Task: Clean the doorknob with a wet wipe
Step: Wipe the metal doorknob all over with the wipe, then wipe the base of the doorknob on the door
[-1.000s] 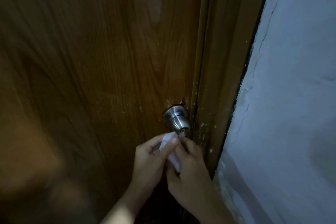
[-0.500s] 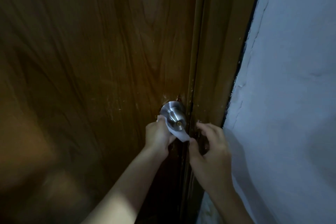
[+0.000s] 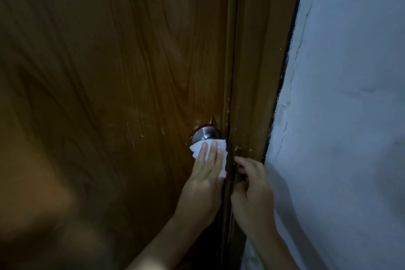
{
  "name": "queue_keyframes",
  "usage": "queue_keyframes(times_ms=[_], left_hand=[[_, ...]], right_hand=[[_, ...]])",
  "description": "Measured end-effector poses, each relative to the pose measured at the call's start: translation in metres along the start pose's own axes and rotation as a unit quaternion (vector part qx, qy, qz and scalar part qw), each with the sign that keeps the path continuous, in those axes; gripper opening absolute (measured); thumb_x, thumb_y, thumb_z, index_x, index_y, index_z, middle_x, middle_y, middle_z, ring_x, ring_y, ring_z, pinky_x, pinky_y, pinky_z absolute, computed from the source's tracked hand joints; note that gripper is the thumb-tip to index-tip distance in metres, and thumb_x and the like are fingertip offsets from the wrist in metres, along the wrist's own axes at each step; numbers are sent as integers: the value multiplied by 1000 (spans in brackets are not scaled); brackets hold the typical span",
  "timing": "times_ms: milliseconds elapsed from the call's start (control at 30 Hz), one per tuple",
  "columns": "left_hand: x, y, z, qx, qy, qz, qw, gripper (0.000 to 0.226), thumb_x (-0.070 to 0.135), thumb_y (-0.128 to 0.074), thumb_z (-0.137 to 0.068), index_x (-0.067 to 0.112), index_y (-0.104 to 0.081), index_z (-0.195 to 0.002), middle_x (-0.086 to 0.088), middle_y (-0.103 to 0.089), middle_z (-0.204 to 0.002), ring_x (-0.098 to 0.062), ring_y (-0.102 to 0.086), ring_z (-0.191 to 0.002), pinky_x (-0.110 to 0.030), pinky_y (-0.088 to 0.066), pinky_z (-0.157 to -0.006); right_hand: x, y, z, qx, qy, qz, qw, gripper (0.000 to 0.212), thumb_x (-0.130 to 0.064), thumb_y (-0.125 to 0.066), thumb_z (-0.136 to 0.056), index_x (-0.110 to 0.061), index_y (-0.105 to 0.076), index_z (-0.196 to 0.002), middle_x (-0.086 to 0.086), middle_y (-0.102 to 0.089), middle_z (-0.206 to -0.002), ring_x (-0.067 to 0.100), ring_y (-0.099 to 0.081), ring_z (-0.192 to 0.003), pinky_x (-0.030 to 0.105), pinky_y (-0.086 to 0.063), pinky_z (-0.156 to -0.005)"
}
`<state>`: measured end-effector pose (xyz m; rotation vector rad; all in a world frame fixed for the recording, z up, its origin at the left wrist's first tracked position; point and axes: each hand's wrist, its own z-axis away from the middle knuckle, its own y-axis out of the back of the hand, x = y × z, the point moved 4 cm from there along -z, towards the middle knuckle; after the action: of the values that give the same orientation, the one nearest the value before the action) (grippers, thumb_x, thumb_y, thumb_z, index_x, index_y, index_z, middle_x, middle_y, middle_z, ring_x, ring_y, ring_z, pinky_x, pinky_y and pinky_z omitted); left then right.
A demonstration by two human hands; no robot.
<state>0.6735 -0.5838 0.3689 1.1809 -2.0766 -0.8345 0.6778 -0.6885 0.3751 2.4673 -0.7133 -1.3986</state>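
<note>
A round silver doorknob (image 3: 205, 134) sits on the right edge of a brown wooden door (image 3: 114, 85). A white wet wipe (image 3: 221, 149) is draped over the knob's front and lower part, so only the knob's top and collar show. My left hand (image 3: 205, 180) lies flat over the wipe, fingers pointing up and pressing it onto the knob. To the right, my right hand (image 3: 252, 184) hovers beside the door frame with its fingers loosely curled and nothing in it.
The brown door frame (image 3: 258, 61) runs upright just right of the knob, speckled with pale paint flecks. A rough bluish-white wall (image 3: 346, 116) fills the right side. The lower left is dark and blurred.
Both hands held the wipe below the knob; then my right hand let go and drew right. My left hand has now spread the wipe over the knob.
</note>
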Motion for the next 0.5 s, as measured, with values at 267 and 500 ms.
queue_keyframes(times_ms=[267,500], left_hand=[[-21,-1,7,-109,-123,-293,942,66,26,-65,-71,8,-43,-130,-9,-40,-141,-23,-31,-133,-44,-27,-104],[-14,10,4,-176,-108,-210,956,51,21,-43,-93,9,-25,-139,-10,-25,-151,-17,-6,-140,-35,5,-111]], right_hand=[[8,-3,15,-40,-27,18,999,53,16,-53,-77,-11,-53,-122,3,-57,-117,3,-47,-96,0,-34,-72],[0,-1,28,-52,-29,4,998,51,18,-51,-77,-7,-53,-121,4,-55,-111,9,-50,-98,8,-37,-74]])
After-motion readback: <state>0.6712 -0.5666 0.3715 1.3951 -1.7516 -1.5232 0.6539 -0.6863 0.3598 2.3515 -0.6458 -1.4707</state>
